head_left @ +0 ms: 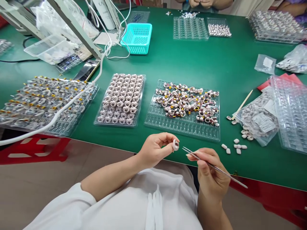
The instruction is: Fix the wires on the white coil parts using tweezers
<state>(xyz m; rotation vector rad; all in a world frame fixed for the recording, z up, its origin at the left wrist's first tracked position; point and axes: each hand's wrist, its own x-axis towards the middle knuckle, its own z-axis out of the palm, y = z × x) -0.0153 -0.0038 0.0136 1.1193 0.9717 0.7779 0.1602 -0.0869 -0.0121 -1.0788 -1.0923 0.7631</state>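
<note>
My left hand pinches a small white earpiece-like part between thumb and fingers, just off the front edge of the green table. My right hand grips metal tweezers, their tips pointing left and stopping a little short of the part. Right in front of my hands lies a clear tray with a loose heap of similar parts with wires. To its left, a second clear tray holds pale shells in neat rows.
A large stack of filled trays sits far left, crossed by a white cable. Loose white shells, a bag of parts and empty trays lie right. A teal basket and another person's hands are at the back.
</note>
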